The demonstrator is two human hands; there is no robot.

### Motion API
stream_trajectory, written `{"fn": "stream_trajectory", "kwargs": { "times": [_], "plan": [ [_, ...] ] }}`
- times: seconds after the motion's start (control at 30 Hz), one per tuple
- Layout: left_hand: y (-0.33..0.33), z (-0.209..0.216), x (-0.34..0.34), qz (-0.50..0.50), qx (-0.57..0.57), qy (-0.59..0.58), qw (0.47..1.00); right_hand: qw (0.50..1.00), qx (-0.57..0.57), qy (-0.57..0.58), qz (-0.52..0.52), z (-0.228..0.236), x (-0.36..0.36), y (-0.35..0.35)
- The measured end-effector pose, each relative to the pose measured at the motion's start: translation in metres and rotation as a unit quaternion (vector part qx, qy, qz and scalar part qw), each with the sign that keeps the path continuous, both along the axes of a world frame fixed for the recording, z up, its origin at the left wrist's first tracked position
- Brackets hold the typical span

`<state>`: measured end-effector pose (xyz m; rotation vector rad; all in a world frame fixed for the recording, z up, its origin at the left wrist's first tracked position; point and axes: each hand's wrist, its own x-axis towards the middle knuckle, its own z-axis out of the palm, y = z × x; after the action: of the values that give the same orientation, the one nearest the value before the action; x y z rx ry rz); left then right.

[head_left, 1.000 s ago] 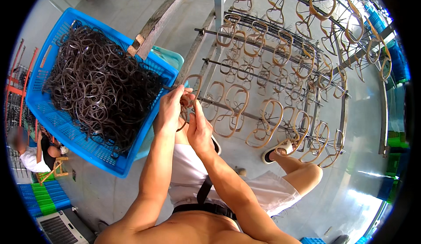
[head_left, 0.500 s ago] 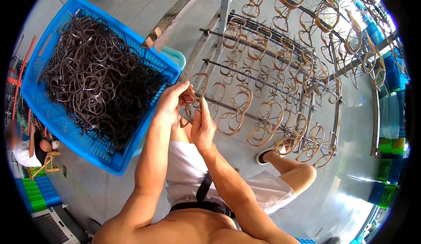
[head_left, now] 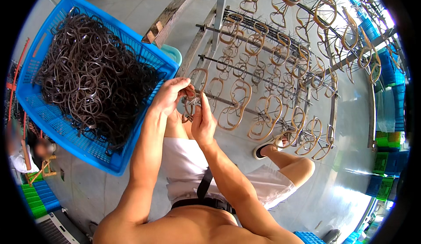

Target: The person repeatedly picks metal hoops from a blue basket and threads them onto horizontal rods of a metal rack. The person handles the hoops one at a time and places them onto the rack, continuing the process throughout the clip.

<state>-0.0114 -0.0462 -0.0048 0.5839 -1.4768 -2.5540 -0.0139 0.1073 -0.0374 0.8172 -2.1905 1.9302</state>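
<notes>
In front of the rack, my left hand (head_left: 172,95) and my right hand (head_left: 204,123) are close together. Between them is a brown eyeglass frame (head_left: 201,78), its rims standing upright. The fingers of my left hand are closed on one side of it, and my right hand's thumb and fingers pinch its lower part. Close by on the left, a blue plastic basket (head_left: 74,141) is heaped with dark brown eyeglass frames (head_left: 92,73). Several lighter brown frames (head_left: 240,103) hang in rows from the rack just past my right hand.
The metal rack's dark bars (head_left: 245,70) carry thin wire prongs. A worn wooden beam (head_left: 175,11) juts toward the basket. Behind the basket is a pale green tub (head_left: 172,53). A person (head_left: 24,156) sits at far left, and stacked crates (head_left: 386,169) line the right side.
The whole view has shifted slightly, with the basket and rack now a little further left. My hands keep nearly the same grip on the eyeglass frame.
</notes>
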Motion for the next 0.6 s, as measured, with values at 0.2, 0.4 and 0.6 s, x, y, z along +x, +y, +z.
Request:
{"fn": "stream_trajectory", "kwargs": {
  "times": [0.2,0.4,0.6],
  "plan": [
    [0.004,0.017,0.003,-0.003,-0.128,-0.035,0.991,1.000,0.015,-0.021,-0.011,-0.006,0.003,0.000],
    [0.020,0.021,0.029,0.138,-0.241,-0.052,0.959,0.994,-0.009,-0.101,-0.025,0.009,-0.004,-0.009],
    [0.055,0.006,0.042,0.121,-0.148,-0.075,0.979,0.979,-0.026,-0.200,-0.030,0.030,-0.011,-0.014]
  ]
}}
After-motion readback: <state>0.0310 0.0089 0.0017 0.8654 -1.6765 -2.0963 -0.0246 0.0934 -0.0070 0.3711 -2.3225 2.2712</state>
